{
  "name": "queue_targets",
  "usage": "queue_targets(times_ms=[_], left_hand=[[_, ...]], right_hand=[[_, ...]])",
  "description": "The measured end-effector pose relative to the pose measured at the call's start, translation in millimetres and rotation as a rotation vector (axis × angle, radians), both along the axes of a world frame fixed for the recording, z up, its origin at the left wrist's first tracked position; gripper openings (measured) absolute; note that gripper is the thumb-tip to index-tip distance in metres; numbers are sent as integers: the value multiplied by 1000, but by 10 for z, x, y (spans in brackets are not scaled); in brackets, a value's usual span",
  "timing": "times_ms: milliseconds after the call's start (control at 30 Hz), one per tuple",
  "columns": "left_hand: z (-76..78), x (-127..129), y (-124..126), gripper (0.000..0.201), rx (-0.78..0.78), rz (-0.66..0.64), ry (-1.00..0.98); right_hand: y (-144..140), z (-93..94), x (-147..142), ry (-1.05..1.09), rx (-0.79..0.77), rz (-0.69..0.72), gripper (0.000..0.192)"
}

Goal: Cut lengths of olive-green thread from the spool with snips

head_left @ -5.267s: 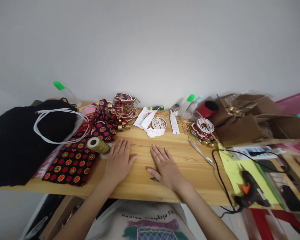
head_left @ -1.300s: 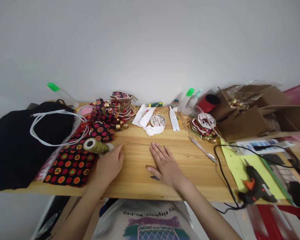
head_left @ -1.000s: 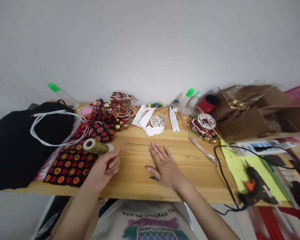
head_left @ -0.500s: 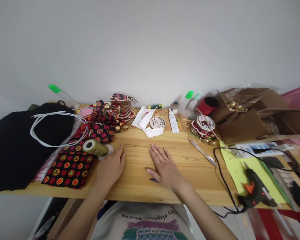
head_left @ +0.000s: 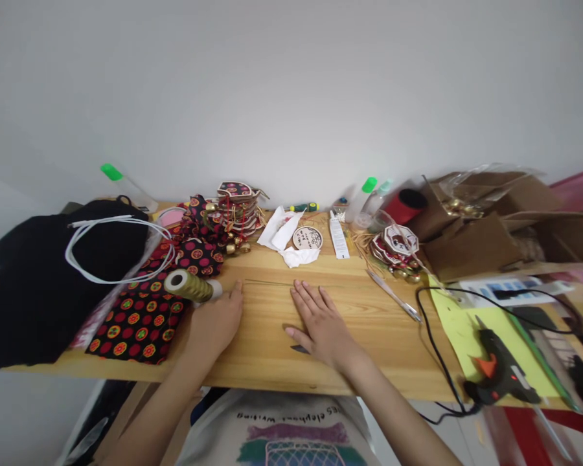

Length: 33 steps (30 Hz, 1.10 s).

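Observation:
My right hand (head_left: 324, 329) lies flat on the wooden table (head_left: 267, 362), fingers stretched out over one end of a thin olive thread (head_left: 269, 282). The thread runs left in a double line toward my left hand (head_left: 221, 321), whose fingers are pressed together at its other end. Just left of those fingers a spool of olive thread (head_left: 194, 287) lies tilted. Beneath my right thumb shows a small dark flat piece (head_left: 298, 349), mostly too small to make out.
Patterned fabric (head_left: 136, 327) and a black bag with a white cable (head_left: 75, 259) lie left. White tissue (head_left: 276, 230), a round disc (head_left: 307, 238), a tube (head_left: 339, 236) and a pen (head_left: 393, 296) lie beyond my hands. A glue gun (head_left: 500, 369) and cardboard box (head_left: 471, 249) are right.
My left index finger and thumb have drawn together beside the spool. My right hand stays flat on the table. The whole view has shifted slightly.

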<state>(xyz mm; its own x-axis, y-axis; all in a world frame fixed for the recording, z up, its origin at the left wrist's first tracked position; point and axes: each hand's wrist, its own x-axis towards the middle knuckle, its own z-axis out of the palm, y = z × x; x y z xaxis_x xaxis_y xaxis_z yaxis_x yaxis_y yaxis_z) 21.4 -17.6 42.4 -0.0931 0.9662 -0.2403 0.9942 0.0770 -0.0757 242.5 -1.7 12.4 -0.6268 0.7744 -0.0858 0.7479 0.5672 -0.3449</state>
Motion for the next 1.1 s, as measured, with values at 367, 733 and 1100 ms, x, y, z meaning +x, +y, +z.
queue_targets(times_ms=[367,733,1100], left_hand=[[91,-188,-167,32,232,589,-1326],[276,-85,-114,23,16,964,-1869],[355,296,878,35,358,426,-1465]], right_hand=[[4,17,-10,-15,-26,-2,71],[4,1,-8,-22,-19,-1,71],[6,6,0,-8,-11,8,72]])
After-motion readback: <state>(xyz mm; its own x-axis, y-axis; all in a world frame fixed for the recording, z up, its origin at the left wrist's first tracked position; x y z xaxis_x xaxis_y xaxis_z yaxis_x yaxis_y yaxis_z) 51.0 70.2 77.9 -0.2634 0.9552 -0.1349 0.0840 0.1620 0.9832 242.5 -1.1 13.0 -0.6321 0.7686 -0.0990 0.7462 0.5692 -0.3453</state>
